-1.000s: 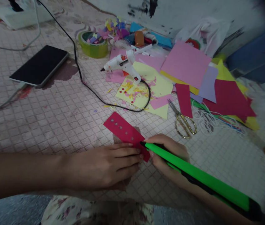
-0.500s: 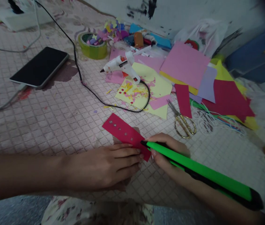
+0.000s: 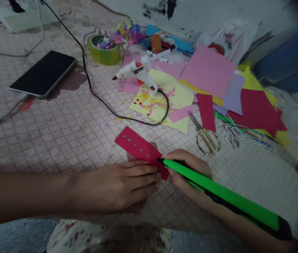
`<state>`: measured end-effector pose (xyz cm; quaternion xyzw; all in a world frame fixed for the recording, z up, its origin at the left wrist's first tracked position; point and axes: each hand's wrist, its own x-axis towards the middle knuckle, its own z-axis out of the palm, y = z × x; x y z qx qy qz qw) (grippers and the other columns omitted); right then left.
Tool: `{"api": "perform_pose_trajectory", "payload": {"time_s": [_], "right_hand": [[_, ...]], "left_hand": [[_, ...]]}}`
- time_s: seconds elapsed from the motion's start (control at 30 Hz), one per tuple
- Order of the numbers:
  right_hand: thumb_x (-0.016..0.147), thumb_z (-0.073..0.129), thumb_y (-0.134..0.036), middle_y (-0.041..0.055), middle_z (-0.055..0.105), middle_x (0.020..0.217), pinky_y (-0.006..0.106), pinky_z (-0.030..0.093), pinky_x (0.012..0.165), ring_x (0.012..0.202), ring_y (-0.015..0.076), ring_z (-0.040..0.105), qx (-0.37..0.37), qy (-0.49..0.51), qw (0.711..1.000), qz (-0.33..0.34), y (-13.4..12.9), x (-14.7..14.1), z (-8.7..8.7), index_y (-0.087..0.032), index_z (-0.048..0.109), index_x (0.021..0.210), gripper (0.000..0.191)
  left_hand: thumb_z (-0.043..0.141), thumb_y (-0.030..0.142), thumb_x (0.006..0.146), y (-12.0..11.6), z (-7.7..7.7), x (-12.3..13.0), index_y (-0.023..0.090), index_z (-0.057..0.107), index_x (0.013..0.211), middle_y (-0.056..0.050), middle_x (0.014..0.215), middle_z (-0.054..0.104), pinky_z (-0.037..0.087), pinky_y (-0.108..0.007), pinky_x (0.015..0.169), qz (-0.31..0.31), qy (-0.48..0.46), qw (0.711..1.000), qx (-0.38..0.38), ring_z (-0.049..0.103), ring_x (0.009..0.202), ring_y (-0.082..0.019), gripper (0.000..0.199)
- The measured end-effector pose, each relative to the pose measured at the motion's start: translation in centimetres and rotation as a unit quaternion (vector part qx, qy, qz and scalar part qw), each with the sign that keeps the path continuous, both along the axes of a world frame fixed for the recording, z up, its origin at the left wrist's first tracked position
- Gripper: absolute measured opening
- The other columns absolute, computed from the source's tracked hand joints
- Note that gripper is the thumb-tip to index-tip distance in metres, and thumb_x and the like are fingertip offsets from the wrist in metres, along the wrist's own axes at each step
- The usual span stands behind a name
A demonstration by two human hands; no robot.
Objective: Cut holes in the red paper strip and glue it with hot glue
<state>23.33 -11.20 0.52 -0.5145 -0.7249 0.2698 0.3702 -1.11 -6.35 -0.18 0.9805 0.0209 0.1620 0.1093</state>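
A red paper strip [image 3: 135, 144] lies slantwise on the quilted cloth, with a row of small holes or spots along it. My left hand [image 3: 117, 184] rests flat, fingers stretched out, its fingertips on the strip's lower edge. In a pen-like grip, my right hand [image 3: 188, 168] is closed around a long green-and-black tool [image 3: 222, 191], whose exact kind I cannot make out. The narrow black tip of this tool is at the strip's right part, close to my left fingertips. Whether the tip pierces the paper cannot be seen.
Beyond the strip lie a white glue gun [image 3: 138, 72] with a looping black cord, and yellow paper [image 3: 176, 95] strewn with scraps. Gold-handled scissors [image 3: 205, 137] and white string [image 3: 233, 137] are on the right. A phone [image 3: 45, 73] and a tape roll [image 3: 104, 52] lie left.
The green tool and my right hand have shifted very slightly leftward along with the tip. My left hand and the red strip look almost unchanged.
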Motion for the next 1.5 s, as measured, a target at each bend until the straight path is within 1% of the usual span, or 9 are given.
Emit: {"api": "perform_pose_trajectory", "payload": {"time_s": [0.13,0.27,0.43,0.57,0.67,0.87,1.13,1.37,1.5], "right_hand": [[0.085,0.063,-0.013,0.0013,0.074,0.090,0.026,0.057,0.069,0.079,0.0150,0.070,-0.003,0.001,1.000,0.008,0.1,0.0,0.0,-0.021,0.067,0.104,0.021],[0.082,0.058,-0.006,0.0008,0.073,0.088,0.025,0.057,0.068,0.075,0.0139,0.070,0.023,-0.012,0.999,0.027,0.5,-0.2,0.4,-0.023,0.067,0.103,0.028],[0.081,0.056,-0.005,0.0023,0.074,0.087,0.024,0.059,0.069,0.077,0.0144,0.072,0.048,-0.021,0.997,0.056,1.0,-0.4,0.7,-0.022,0.067,0.102,0.030],[0.081,0.058,-0.006,-0.0002,0.075,0.083,0.022,0.059,0.067,0.073,0.0130,0.072,0.041,-0.009,0.999,0.005,1.0,-0.5,0.8,-0.024,0.068,0.095,0.025],[0.080,0.059,-0.007,-0.0010,0.076,0.083,0.023,0.060,0.066,0.072,0.0142,0.073,0.040,-0.003,0.999,-0.018,1.0,-0.6,1.0,-0.025,0.068,0.093,0.024],[0.080,0.058,-0.006,0.0001,0.078,0.084,0.028,0.062,0.064,0.071,0.0172,0.074,0.031,-0.012,0.999,-0.004,1.1,-0.7,1.2,-0.026,0.068,0.093,0.026],[0.081,0.061,-0.008,0.0003,0.077,0.085,0.028,0.062,0.067,0.073,0.0172,0.074,0.035,-0.003,0.999,-0.010,1.0,-0.7,0.7,-0.026,0.069,0.093,0.023],[0.080,0.059,-0.005,-0.0007,0.076,0.092,0.030,0.061,0.072,0.081,0.0171,0.073,-0.001,0.012,1.000,0.004,0.7,-0.4,0.2,-0.028,0.068,0.100,0.031],[0.081,0.059,-0.005,-0.0007,0.075,0.089,0.029,0.060,0.071,0.080,0.0168,0.072,0.010,0.005,1.000,0.016,0.9,-0.4,0.0,-0.027,0.068,0.100,0.031]], "left_hand": [[0.050,0.033,0.104,0.0,-0.1,0.0,0.008,0.063,0.131,-0.012,0.142,0.062,0.037,-0.037,0.121,-0.005,-0.006,1.000,-0.004,0.054,0.135,-0.025,0.039],[0.048,0.033,0.105,0.1,-0.1,0.0,0.007,0.063,0.130,-0.013,0.141,0.062,0.038,-0.038,0.121,-0.008,-0.008,1.000,-0.010,0.054,0.135,-0.026,0.039],[0.051,0.032,0.104,0.1,-0.1,0.0,0.008,0.063,0.131,-0.014,0.142,0.061,0.038,-0.038,0.121,-0.007,-0.009,1.000,-0.010,0.054,0.136,-0.025,0.038],[0.051,0.034,0.104,0.1,-0.1,0.0,0.008,0.063,0.130,-0.013,0.143,0.061,0.038,-0.037,0.121,-0.006,-0.010,1.000,-0.011,0.054,0.136,-0.025,0.038],[0.051,0.034,0.104,0.1,-0.1,0.0,0.008,0.063,0.130,-0.013,0.144,0.060,0.037,-0.037,0.122,-0.003,-0.006,1.000,-0.011,0.053,0.136,-0.025,0.038],[0.053,0.032,0.103,0.1,-0.1,0.0,0.008,0.063,0.129,-0.014,0.142,0.061,0.039,-0.038,0.121,-0.004,-0.014,1.000,-0.020,0.054,0.136,-0.025,0.037],[0.049,0.033,0.105,0.1,0.0,-0.1,0.009,0.062,0.131,-0.012,0.143,0.061,0.037,-0.036,0.122,-0.004,-0.001,1.000,-0.012,0.054,0.136,-0.024,0.038],[0.051,0.033,0.104,0.1,-0.1,0.0,0.008,0.062,0.130,-0.013,0.143,0.060,0.038,-0.038,0.121,-0.008,-0.007,1.000,-0.012,0.054,0.136,-0.026,0.038],[0.048,0.032,0.105,0.1,-0.1,0.0,0.009,0.063,0.129,-0.013,0.142,0.061,0.038,-0.037,0.121,-0.008,-0.009,1.000,-0.017,0.054,0.135,-0.025,0.037]]}}
